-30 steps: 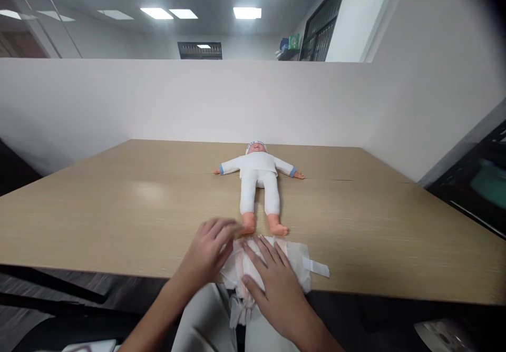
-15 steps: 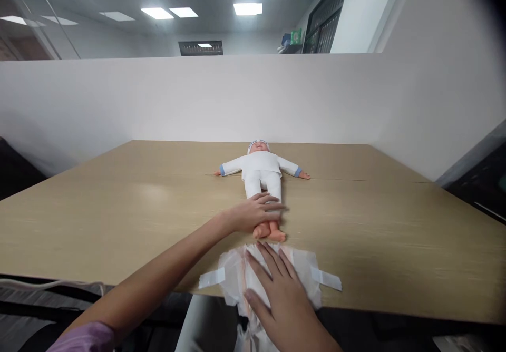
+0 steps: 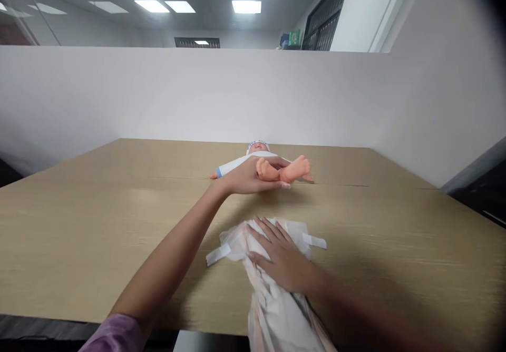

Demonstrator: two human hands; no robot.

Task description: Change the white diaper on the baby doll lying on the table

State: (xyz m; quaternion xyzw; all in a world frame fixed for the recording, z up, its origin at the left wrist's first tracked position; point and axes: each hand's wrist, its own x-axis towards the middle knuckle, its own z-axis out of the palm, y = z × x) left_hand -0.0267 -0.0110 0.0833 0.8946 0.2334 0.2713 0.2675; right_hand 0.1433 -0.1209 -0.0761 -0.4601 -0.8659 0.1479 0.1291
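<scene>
A baby doll (image 3: 256, 149) in white clothes lies on its back at the far middle of the wooden table (image 3: 98, 204). My left hand (image 3: 249, 178) is closed round the doll's legs and holds them raised, the bare feet (image 3: 282, 169) pointing toward me. My right hand (image 3: 282, 257) lies flat with fingers spread on a white diaper (image 3: 237, 244) spread on the table in front of the doll. The diaper's tape tabs stick out left and right, and its near end hangs toward the table's front edge.
A white partition wall (image 3: 158, 94) runs along the back and right side of the table. Dark shelving shows at the far right edge. Ceiling lights are on above.
My left hand went from the diaper to the doll's legs, gripped them and lifted them up. My right hand slid the diaper forward over the table toward the doll.
</scene>
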